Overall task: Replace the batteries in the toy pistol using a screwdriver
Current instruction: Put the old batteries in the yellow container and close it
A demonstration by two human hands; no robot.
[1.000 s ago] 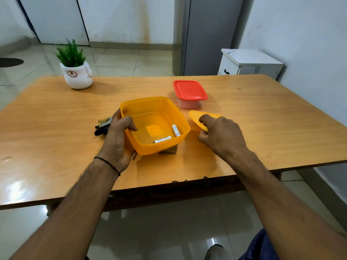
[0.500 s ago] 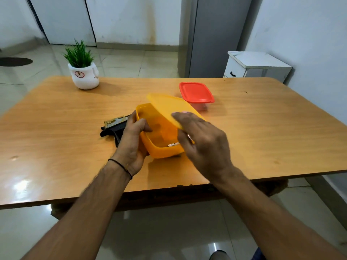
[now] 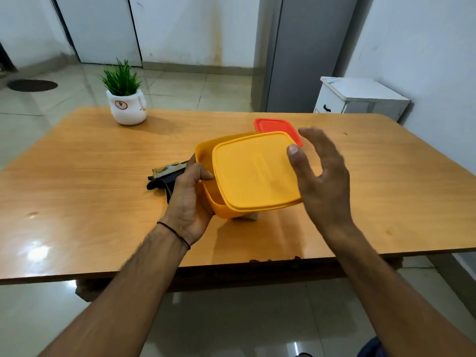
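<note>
Table [image 3: 90,202]: a wide wooden top that fills the middle of the view, with everything below on it.
White cabinet [image 3: 360,99]: on the floor past the table's far right corner.
Yellow container [image 3: 219,208]: at the middle of the table, its near edge lifted.
Yellow lid [image 3: 252,171]: lies askew over the container, shifted right, so a strip of the left rim is uncovered.
Right hand [image 3: 324,181]: fingers spread and straight; the thumb overlaps the lid's far right corner, contact unclear.
Left hand [image 3: 189,199]: grips the container's left wall, thumb hooked over the rim.
Red-lidded container [image 3: 273,124]: closed, just behind the yellow one.
Potted plant [image 3: 126,99]: far left, upright.
Toy pistol [image 3: 167,171]: flat on the table just left of the left hand, partly hidden by it.
</note>
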